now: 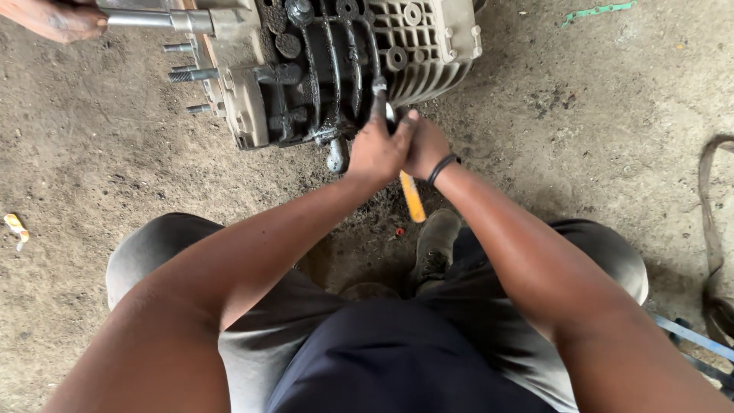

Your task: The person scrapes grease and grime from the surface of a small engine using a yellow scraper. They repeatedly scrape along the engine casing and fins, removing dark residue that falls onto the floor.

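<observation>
A greasy metal gearbox casing [428, 38] with black inner parts lies on the dirt floor in front of me. Both my hands meet at its near edge. My left hand [376, 149] and my right hand [425, 145] are closed together around a tool with a metal shaft [379, 95] and a yellow handle [413, 197]. The shaft tip rests against the casing's dark inside. A black band circles my right wrist. At the top left another person's hand [57, 19] holds a steel shaft [153, 21] that sticks out of the casing.
Threaded studs [191, 75] project from the casing's left side. My shoe [436, 243] is planted just below the hands. A dark strap [712, 229] lies at the right edge, a blue bar [692, 336] near it, a green strip [596, 11] at top right.
</observation>
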